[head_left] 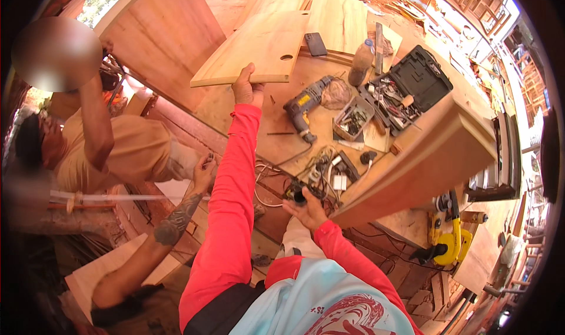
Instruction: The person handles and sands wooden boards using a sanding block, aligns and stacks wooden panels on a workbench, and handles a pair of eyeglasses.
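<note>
My left hand (247,89) reaches out and grips the near edge of a flat wooden board (250,45), thumb on top and fingers underneath. The board has a dark oval hole near its right corner. Lower and to the right, my right hand (308,211) is open, fingers apart, beside a tangle of black cables and a dark round part (299,197). Close to that hand's right is the lower end of a wooden panel (421,158) standing on edge. A power drill (303,104) lies on the workbench between the board and the cables.
A tub of small hardware (353,118), an open black tool case (419,82), a bottle (361,63) and a phone (315,44) lie beyond. A yellow power tool (453,244) sits at right. Co-workers are at left; one tattooed forearm (173,222) reaches close to my left arm.
</note>
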Motion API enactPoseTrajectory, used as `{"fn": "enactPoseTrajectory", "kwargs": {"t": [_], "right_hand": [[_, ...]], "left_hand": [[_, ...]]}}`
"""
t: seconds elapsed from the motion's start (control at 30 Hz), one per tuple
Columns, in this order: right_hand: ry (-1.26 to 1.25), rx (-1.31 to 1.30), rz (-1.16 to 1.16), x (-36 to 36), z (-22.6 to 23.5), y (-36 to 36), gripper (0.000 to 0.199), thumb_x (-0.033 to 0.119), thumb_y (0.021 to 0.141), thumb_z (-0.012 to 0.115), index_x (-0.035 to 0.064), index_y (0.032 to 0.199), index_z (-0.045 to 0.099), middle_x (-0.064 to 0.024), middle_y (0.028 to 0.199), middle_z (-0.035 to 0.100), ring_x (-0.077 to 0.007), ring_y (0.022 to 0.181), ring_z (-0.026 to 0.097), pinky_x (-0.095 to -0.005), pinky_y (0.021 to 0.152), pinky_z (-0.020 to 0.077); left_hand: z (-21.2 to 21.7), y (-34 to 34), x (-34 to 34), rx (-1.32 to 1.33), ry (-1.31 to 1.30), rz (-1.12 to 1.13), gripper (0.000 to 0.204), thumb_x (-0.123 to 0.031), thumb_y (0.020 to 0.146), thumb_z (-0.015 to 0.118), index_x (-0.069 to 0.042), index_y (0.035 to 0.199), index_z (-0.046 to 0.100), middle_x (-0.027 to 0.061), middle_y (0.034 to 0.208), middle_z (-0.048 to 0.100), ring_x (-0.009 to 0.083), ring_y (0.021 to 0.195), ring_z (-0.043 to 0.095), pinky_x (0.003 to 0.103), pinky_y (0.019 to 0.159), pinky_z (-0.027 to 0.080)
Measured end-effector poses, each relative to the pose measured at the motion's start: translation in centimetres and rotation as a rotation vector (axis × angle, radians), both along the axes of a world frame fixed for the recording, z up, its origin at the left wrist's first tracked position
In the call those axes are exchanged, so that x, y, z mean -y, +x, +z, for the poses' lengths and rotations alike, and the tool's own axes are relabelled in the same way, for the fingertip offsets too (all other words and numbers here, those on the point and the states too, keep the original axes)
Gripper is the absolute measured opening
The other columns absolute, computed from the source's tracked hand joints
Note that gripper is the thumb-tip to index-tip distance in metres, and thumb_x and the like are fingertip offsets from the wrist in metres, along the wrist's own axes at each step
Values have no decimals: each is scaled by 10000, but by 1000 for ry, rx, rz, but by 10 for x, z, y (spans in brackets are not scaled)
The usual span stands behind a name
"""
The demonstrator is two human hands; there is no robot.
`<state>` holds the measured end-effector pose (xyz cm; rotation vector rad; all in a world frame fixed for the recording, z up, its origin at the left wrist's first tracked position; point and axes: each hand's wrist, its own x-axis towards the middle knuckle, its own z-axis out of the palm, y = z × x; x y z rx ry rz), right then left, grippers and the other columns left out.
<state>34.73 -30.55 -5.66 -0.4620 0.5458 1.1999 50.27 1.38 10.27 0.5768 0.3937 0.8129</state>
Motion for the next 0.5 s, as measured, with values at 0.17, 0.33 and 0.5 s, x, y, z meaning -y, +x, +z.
{"fn": "enactPoseTrajectory", "kwargs": {"t": [0.17, 0.33, 0.5], "right_hand": [[-291, -69, -17, -20, 3, 2, 334, 348, 945, 622, 53, 1062, 515, -154, 935, 581, -338, 889, 650, -494, 796, 572], [-387, 11, -21, -27, -6, -7, 297, 343, 933, 641, 103, 1059, 522, -99, 878, 585, -306, 813, 655, -458, 719, 576], [-563, 59, -86, -34, 4, -6, 331, 342, 919, 663, 42, 1018, 564, -92, 842, 604, -249, 725, 650, -393, 624, 553]], "left_hand": [[-32, 87, -72, 28, -86, 18, 207, -56, 799, 719, -79, 974, 609, 11, 924, 636, 165, 843, 619, 327, 716, 532], [-79, 150, -137, 49, -154, -38, 269, -18, 790, 719, -90, 1017, 592, 11, 939, 620, 163, 861, 623, 348, 715, 550], [-135, 174, -160, -58, -174, 38, 244, -35, 827, 695, -32, 1048, 592, 61, 1007, 645, 210, 878, 642, 367, 725, 568]]}}
